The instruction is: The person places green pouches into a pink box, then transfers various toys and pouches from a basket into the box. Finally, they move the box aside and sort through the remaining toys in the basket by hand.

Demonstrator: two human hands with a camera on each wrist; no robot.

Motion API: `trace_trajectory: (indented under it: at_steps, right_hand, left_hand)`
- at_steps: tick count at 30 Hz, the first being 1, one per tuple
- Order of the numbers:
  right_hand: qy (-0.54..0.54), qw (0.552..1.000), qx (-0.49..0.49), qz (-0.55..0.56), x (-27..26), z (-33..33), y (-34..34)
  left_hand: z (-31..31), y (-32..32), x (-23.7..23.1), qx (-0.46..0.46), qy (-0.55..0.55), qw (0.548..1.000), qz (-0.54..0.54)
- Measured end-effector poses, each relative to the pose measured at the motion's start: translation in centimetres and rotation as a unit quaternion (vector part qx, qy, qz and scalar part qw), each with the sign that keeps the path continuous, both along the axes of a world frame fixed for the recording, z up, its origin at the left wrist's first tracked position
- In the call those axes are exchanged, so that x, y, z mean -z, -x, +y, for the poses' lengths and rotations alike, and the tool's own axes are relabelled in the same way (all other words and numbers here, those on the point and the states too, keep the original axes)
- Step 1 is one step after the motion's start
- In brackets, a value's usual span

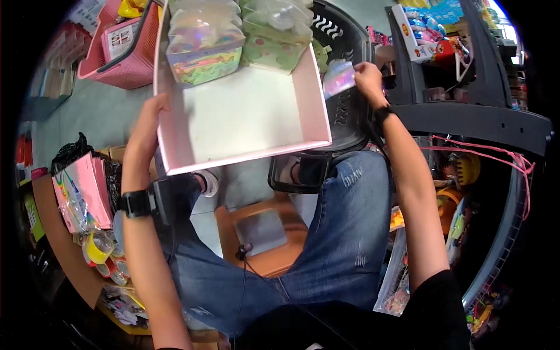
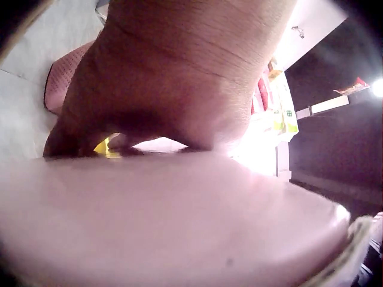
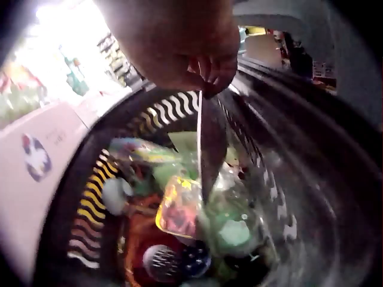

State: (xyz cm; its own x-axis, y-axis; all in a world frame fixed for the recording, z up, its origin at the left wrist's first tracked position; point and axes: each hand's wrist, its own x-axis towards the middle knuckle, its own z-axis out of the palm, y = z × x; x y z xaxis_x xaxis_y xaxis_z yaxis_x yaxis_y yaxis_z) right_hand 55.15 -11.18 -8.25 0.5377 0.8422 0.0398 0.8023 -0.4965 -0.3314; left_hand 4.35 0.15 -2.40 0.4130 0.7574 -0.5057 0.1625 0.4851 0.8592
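Observation:
A pink box [image 1: 245, 154] with a white inside is held up, its near half bare. Packs of clear, patterned containers [image 1: 205, 55] fill its far part. The left hand [image 1: 153, 119] grips the box's left wall; in the left wrist view that hand [image 2: 173, 72] bends over the wall's edge, fingertips hidden. Over a black basket [image 1: 350, 125] right of the box, the right hand [image 1: 370, 81] pinches a shiny, thin packet [image 1: 339, 79] by its edge. In the right wrist view the packet [image 3: 212, 149] hangs from the fingers above mixed packaged items [image 3: 179, 206] inside the basket.
A pink basket [image 1: 125, 76] with a dark handle stands at the upper left. An orange-brown stool [image 1: 262, 227] is between the person's legs. Dark shelving [image 1: 484, 119] with goods rises at the right, and pink packs [image 1: 90, 189] lie at the left.

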Motion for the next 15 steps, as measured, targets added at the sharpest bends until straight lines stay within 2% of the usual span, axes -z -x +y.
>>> trace_trajectory:
  at_steps: [1,2,4,6,8,10,11,12,13,14,15]
  right_hand:
    - [-0.031,0.999,0.020,0.019,-2.3,-1.1,0.6]
    - [-0.060,0.997,0.038,0.039,-4.5,-2.3,1.1]
    - [-0.126,0.989,0.008,0.073,-7.6,-4.6,0.1]
    - [-0.195,0.973,-0.039,0.121,-14.9,-7.1,3.0]
    - [-0.244,0.961,-0.005,0.133,-22.8,-10.1,7.2]
    - [-0.309,0.929,0.032,0.202,-27.9,-13.2,9.0]
    - [-0.275,0.929,0.066,0.238,-29.8,-12.9,10.6]
    - [-0.242,0.924,0.094,0.280,-30.5,-11.4,12.4]
    - [-0.238,0.920,-0.006,0.312,-29.9,-9.7,12.4]
    - [-0.231,0.886,-0.039,0.400,-29.0,-8.1,13.6]
    - [-0.238,0.874,-0.023,0.422,-28.1,-6.6,14.8]
  left_hand:
    - [0.2,0.2,1.1,-0.033,0.002,0.999,0.014]
    - [0.1,0.2,1.3,-0.016,-0.010,1.000,0.016]
    - [0.2,0.1,1.0,0.017,-0.036,0.999,0.016]
    - [0.3,0.2,0.9,0.044,-0.039,0.998,0.024]
    - [0.4,0.1,0.5,0.057,-0.064,0.996,0.028]
    - [0.5,-0.5,0.6,0.051,-0.103,0.993,0.033]
    - [0.8,-0.7,1.3,0.045,-0.115,0.992,0.026]
    - [1.3,-0.7,1.6,0.034,-0.131,0.991,0.026]
    - [0.8,-0.9,1.3,-0.004,-0.160,0.987,0.024]
    - [1.4,-0.8,2.6,0.014,-0.124,0.992,0.007]
    - [0.8,-0.9,2.6,-0.011,-0.106,0.994,-0.011]
